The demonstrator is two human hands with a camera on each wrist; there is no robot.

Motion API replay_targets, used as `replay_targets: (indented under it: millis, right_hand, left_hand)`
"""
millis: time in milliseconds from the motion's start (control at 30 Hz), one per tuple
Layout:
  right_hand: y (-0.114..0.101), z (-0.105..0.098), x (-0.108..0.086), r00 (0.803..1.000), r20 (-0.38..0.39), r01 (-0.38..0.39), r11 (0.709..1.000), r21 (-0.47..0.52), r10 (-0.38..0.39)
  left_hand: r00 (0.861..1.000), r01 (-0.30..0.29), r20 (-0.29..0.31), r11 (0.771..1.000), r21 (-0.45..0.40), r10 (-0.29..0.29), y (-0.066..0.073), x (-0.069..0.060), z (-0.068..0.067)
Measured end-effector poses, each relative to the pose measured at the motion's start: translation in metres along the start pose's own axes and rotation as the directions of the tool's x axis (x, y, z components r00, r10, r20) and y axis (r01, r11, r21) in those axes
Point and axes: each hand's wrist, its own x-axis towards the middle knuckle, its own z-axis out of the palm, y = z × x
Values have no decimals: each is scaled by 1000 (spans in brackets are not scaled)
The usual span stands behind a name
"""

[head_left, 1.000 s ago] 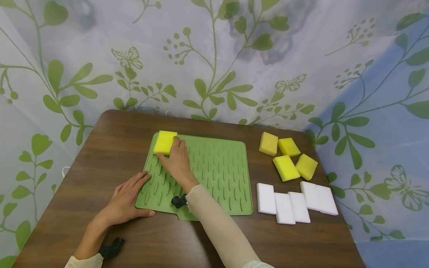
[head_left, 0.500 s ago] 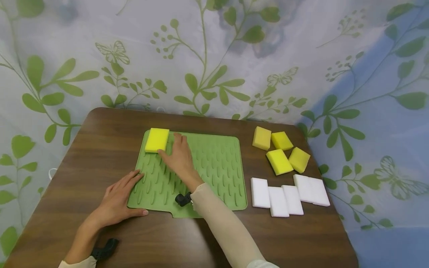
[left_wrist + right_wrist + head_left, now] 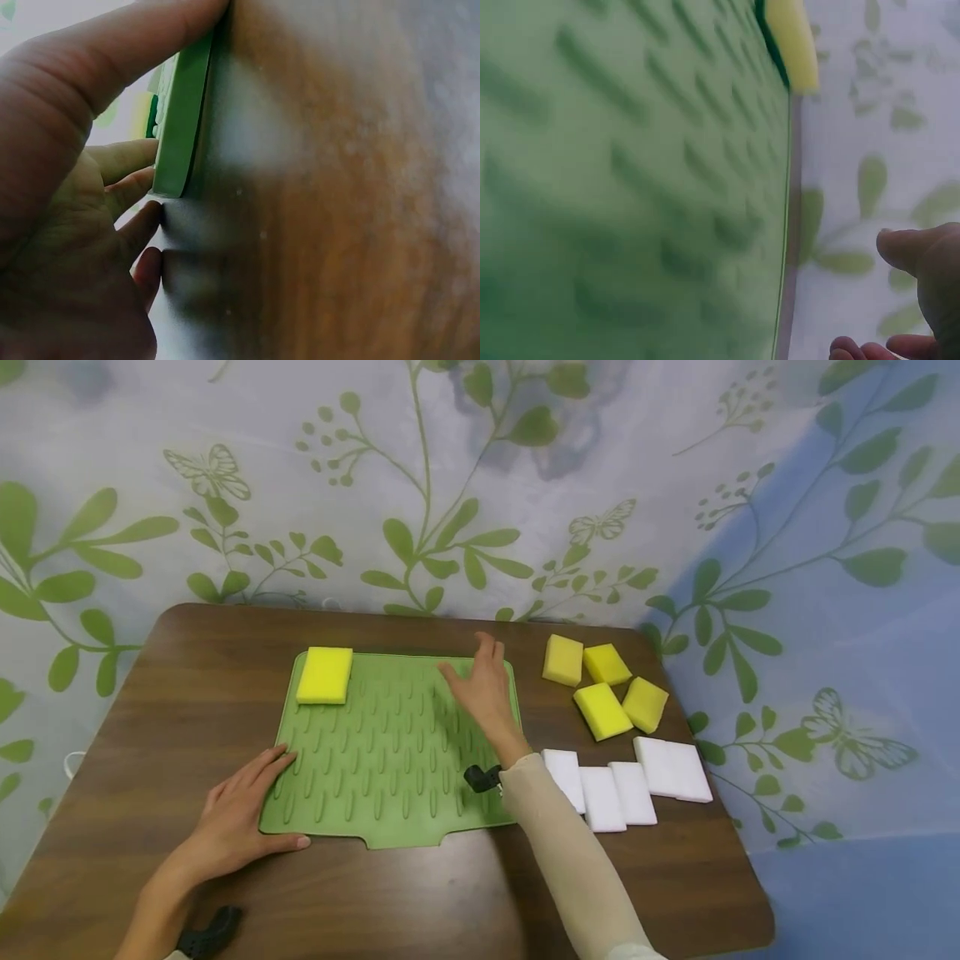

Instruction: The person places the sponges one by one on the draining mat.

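Note:
A yellow sponge (image 3: 325,677) lies flat on the far left corner of a green ridged mat (image 3: 390,760). In the right wrist view, a dark green layer shows on the side of this sponge (image 3: 793,41) facing the mat. My left hand (image 3: 232,818) rests at the mat's near left corner, fingers extended over its edge and thumb on the table. Above the right part of the mat is my right hand (image 3: 487,693), fingers loosely spread and holding nothing. The right wrist view shows its thumb (image 3: 907,251) apart from the other fingertips.
Several yellow sponges (image 3: 603,712) sit in a group at the table's back right. Nearer, a row of several white rectangular sponge blocks (image 3: 603,799) lies right of the mat, partly behind my right sleeve (image 3: 577,852). Leaf-patterned fabric (image 3: 300,485) hangs behind the brown table (image 3: 390,902).
My right hand has let go of the sponge at the mat's far left and moved right, over the mat. The left hand stays at the corner. The head view has shifted right.

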Motion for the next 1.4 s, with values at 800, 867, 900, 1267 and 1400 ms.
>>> replay_targets:
  millis: [800, 867, 900, 1267, 1400]
  right_hand:
    - [134, -110, 36, 955, -90, -288, 956, -55, 282]
    - [136, -110, 35, 953, -81, -297, 953, -58, 292]
    - [137, -109, 35, 952, -78, -301, 952, -61, 297]
    - [144, -97, 36, 951, -77, -305, 946, -108, 298]
    - [148, -94, 39, 951, -60, -308, 934, -180, 302]
  left_hand:
    - [1000, 8, -2, 1000, -9, -8, -1, 1, -1]
    - [1000, 7, -6, 1000, -8, -7, -1, 2, -2]
    - [1000, 4, -9, 1000, -10, -4, -1, 2, -2]
    - [997, -35, -74, 999, 1, 35, -9, 1, 9]
    - [999, -16, -48, 1000, -6, 16, -4, 2, 6]
